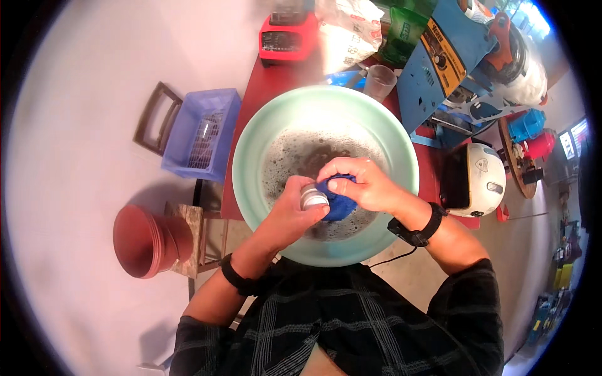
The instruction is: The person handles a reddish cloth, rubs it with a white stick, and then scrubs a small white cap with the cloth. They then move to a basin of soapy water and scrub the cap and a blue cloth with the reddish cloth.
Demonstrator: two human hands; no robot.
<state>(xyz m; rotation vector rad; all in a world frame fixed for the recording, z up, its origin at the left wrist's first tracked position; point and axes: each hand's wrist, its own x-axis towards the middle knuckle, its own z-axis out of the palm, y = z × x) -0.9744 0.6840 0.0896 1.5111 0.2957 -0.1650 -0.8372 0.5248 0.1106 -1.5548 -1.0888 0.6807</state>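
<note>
Over a pale green basin [244, 188] of soapy, greyish water, both hands work close together. My left hand [290, 212] is wrapped round a small round container [313, 198] with a white end and a greyish, see-through side. My right hand [364, 183] grips a dark blue cloth [340, 205], pressed against the container's upper side. Part of the cloth hangs below the right fingers. The far side of the container is hidden by the cloth and fingers.
The basin stands on a red table [254, 94]. Behind it are a red charger-like device [288, 41], a clear cup [379, 83] and a white sack [348, 31]. A blue machine [420, 75] and white helmet [486, 182] stand right; a blue crate [226, 125] and red bucket [141, 241] left.
</note>
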